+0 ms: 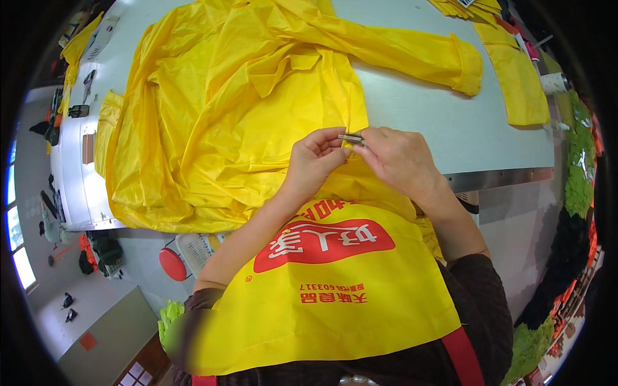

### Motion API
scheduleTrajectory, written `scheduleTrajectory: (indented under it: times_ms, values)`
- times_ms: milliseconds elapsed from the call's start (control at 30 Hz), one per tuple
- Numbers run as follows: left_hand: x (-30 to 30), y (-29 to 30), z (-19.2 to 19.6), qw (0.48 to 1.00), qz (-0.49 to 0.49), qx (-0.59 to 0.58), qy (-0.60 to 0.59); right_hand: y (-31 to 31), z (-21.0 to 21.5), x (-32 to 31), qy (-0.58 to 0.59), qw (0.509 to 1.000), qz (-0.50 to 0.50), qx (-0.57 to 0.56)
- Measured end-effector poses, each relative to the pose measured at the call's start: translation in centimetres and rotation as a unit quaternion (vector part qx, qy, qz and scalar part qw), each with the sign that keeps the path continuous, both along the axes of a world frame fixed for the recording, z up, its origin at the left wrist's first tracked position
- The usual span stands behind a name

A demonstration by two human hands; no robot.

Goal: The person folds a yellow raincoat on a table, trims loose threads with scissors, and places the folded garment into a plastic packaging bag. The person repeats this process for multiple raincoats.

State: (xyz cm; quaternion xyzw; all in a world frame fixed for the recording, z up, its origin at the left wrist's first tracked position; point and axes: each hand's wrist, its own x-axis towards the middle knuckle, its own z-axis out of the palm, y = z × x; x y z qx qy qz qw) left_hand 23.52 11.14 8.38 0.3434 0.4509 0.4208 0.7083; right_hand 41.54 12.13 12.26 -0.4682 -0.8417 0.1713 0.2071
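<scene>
A glossy yellow raincoat [212, 109] lies spread and creased on the pale table. One long sleeve [412, 58] stretches to the right. Close to the near part of its front edge, both of my hands meet. My left hand [314, 162] is closed, thumb and fingers pinching the yellow edge. My right hand [400, 159] is closed around a small silver metal tool [351, 138], whose narrow end points left toward my left fingertips. The tool's kind is hard to make out, since my fingers cover part of it.
The pale table [412, 116] has a metal front edge [502, 179]. A folded yellow fabric piece [515, 77] lies on its right side, near a white thread cone [555, 83]. Scissors [88, 83] lie at the left. A red round stool seat [172, 264] stands below.
</scene>
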Motion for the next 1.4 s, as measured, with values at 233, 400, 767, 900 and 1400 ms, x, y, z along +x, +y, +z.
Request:
scheduleTrajectory:
  times_ms: [233,400,767,900,1400]
  values:
    - [0.5,0.0,-1.0,0.993,-0.053,-0.003,0.11,2.0,-1.5,3.7,0.256,0.937,-0.145,-0.19]
    - [0.9,-0.8,-3.6,0.936,-0.305,0.071,0.158,9.4,-10.2,17.3,0.281,0.815,-0.5,0.088]
    - [0.0,3.3,-1.9,0.962,-0.204,0.143,0.113,14.8,-6.3,21.1,0.287,0.844,-0.453,0.02]
    - [-1.8,5.6,3.1,0.994,-0.048,0.098,0.006,10.6,7.0,5.3,0.389,0.887,-0.233,0.09]
    - [-13.4,-2.7,1.7,0.958,-0.045,0.054,-0.277,-0.9,2.3,-12.8,0.548,0.725,-0.102,-0.405]
